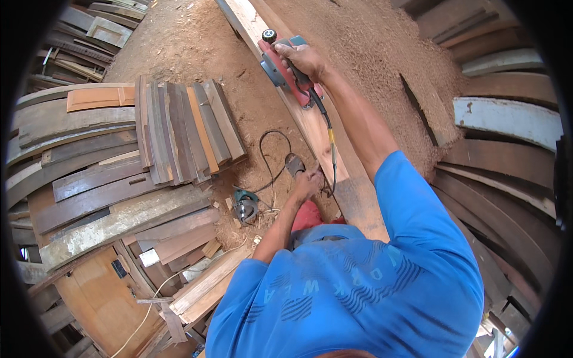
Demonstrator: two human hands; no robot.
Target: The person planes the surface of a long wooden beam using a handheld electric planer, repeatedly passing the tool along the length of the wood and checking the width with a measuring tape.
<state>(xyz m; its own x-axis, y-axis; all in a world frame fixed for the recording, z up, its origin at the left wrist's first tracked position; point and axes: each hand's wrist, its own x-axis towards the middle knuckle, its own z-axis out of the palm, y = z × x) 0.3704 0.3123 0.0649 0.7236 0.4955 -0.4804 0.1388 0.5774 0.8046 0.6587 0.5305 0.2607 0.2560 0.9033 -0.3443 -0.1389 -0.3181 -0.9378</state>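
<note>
My right hand (303, 61) is wrapped round the handle of a red and grey electric planer (292, 80) with a black front knob. The planer rests on a long wooden board (319, 128), whose planed stretch looks pale. From its rear a black power cord (327, 119) with yellow tape trails along the board, then curves down toward my left hand. Beside the board's left edge, low by my leg, my left hand (308, 184) is closed about the cord; its fingertips are partly hidden.
A green circular saw (245, 207) lies on the shavings-covered ground at left, with a black cable looping nearby. Stacked planks (185, 131) fill the left side. More old boards (507, 119) lean along the right. Wood shavings (382, 65) are heaped beyond the workpiece.
</note>
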